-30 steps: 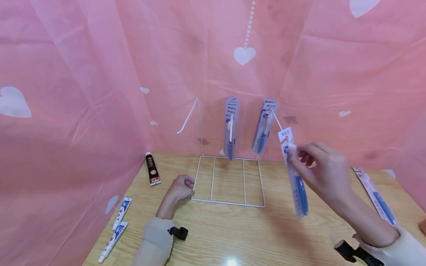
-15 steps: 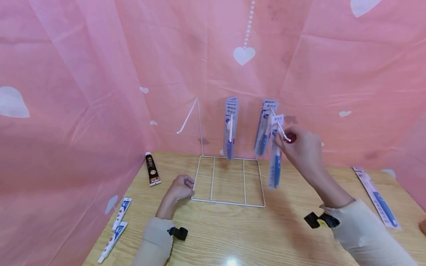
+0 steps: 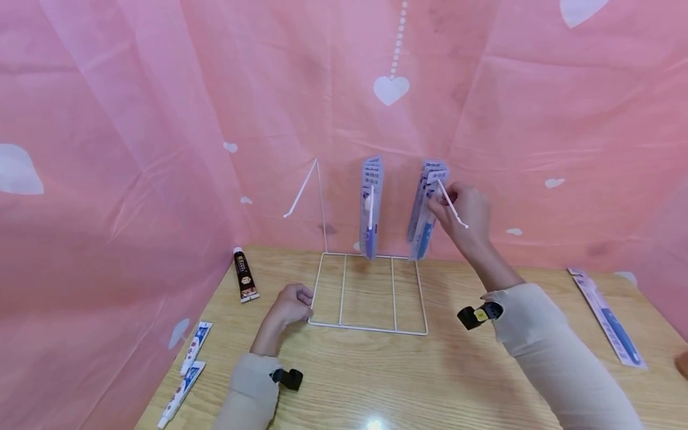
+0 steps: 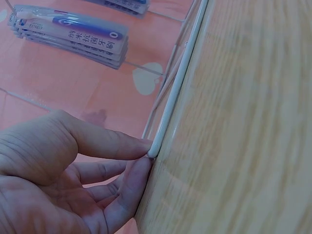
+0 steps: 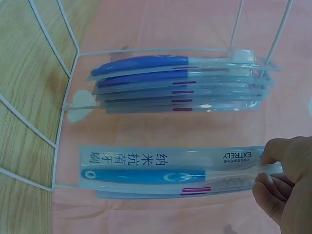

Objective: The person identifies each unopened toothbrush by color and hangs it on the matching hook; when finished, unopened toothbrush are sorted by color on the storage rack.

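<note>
A white wire display rack (image 3: 368, 328) stands on the wooden table against the pink cloth. My left hand (image 3: 292, 303) pinches its front left corner between thumb and finger; the left wrist view shows the wire (image 4: 168, 107) between them. At the right hook (image 3: 452, 204), my right hand (image 3: 466, 218) pinches the upper part of a packaged blue toothbrush (image 5: 141, 175). This package hangs on the hook in front of others like it. On the middle hook hang several packaged toothbrushes with darker blue-purple handles (image 5: 141, 63). The left hook (image 3: 300, 190) carries nothing.
To the left lie a black toothpaste tube (image 3: 245, 275) and two white-and-blue tubes, one farther (image 3: 196, 346) and one nearer tube (image 3: 181, 394). Another packaged toothbrush (image 3: 607, 316) lies at the right, with a brown object (image 3: 681, 363) at the frame's edge. Pink cloth (image 3: 161, 209) walls the back and sides.
My right hand has threaded the packaged toothbrush onto the right hook and slid it back along it, towards the packages hanging there. My left hand has stayed on the rack's corner.
</note>
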Demonstrator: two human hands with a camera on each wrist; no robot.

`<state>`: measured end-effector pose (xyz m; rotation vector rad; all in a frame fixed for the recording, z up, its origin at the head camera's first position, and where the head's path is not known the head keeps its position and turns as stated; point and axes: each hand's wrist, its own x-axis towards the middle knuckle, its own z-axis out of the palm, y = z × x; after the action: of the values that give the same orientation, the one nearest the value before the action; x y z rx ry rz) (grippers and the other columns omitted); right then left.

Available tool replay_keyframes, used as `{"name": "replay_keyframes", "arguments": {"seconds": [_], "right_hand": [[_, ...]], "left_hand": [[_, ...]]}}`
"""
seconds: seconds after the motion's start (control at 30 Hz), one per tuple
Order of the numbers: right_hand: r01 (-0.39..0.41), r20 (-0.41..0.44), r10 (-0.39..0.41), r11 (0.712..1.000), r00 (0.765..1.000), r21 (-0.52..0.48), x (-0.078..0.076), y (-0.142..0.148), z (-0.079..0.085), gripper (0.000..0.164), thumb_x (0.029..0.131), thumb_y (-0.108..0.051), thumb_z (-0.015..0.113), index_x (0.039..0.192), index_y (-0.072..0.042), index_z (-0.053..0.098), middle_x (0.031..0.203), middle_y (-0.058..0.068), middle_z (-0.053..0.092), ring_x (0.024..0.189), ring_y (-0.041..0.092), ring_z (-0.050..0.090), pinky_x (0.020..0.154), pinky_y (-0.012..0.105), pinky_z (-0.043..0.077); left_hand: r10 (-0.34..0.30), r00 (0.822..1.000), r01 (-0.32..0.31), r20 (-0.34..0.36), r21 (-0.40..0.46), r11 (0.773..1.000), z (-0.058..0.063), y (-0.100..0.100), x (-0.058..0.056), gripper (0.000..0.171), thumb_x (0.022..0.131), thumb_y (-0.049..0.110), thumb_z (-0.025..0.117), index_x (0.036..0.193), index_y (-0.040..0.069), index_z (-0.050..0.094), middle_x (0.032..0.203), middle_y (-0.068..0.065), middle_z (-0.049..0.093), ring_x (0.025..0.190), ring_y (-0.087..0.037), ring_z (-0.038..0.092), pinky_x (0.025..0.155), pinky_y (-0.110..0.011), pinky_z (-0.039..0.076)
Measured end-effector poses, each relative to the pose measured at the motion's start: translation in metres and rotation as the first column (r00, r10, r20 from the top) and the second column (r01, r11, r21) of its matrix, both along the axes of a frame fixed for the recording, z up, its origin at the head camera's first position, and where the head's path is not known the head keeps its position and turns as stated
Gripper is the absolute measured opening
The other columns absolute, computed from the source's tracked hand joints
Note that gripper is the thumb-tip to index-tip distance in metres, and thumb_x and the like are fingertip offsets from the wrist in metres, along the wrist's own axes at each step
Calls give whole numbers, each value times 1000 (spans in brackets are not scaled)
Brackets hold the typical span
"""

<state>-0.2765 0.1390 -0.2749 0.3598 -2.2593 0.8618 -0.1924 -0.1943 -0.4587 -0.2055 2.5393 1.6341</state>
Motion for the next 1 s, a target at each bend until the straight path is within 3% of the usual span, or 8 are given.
{"name": "replay_keyframes", "arguments": {"seconds": [0.3, 0.57, 0.73, 0.83, 0.9, 1.0], "right_hand": [[42, -28, -42, 999, 999, -7, -6, -3, -4, 17, 81, -14, 68, 69, -2, 66, 61, 11, 63, 51, 11, 47, 46, 20, 30], [-45, 13, 45, 999, 999, 7, 4, 12, -8, 28, 85, -27, 74, 78, -1, 66, 67, 11, 63, 59, 19, 52, 51, 24, 36], [-9, 172, -10, 993, 985, 114, 6, 55, -26, 46, 86, -40, 75, 97, 4, 65, 84, 20, 66, 72, 31, 60, 59, 38, 45], [34, 276, -93, 977, 957, 210, 2, 94, -41, 54, 91, -43, 68, 102, 9, 63, 93, 28, 66, 79, 40, 63, 63, 48, 49], [40, 313, -125, 964, 942, 262, -4, 124, -52, 53, 94, -41, 63, 102, 12, 62, 93, 31, 66, 79, 42, 64, 64, 51, 50], [41, 414, -168, 953, 895, 299, -12, 171, -67, 53, 97, -38, 58, 93, 15, 60, 75, 27, 63, 63, 37, 61, 54, 47, 49]], "left_hand": [[-1, 1000, 1, -7, 25, 1000, -2, -1, 0, 40, 64, -18, 67, 101, -5, 62, 87, -12, 56, 72, -23, 57, 59, -28, 54], [-3, 1000, 3, -12, 21, 1000, -1, -2, 1, 39, 64, -18, 66, 102, -6, 62, 88, -13, 57, 72, -23, 58, 59, -28, 55], [7, 1000, -7, -10, 13, 1000, 0, -5, 3, 40, 64, -17, 67, 102, -6, 62, 89, -13, 57, 74, -23, 58, 61, -29, 55], [12, 1000, -12, -13, -1, 1000, 1, -9, 5, 40, 64, -17, 68, 102, -5, 62, 89, -13, 58, 76, -24, 58, 63, -29, 54], [13, 1000, -13, -17, -12, 1000, 1, -11, 7, 40, 64, -16, 68, 102, -4, 62, 89, -12, 58, 77, -24, 58, 63, -29, 54], [18, 1000, -18, -15, -17, 1000, 2, -15, 9, 39, 65, -16, 69, 101, -4, 62, 89, -12, 58, 77, -24, 58, 62, -28, 53]]}}
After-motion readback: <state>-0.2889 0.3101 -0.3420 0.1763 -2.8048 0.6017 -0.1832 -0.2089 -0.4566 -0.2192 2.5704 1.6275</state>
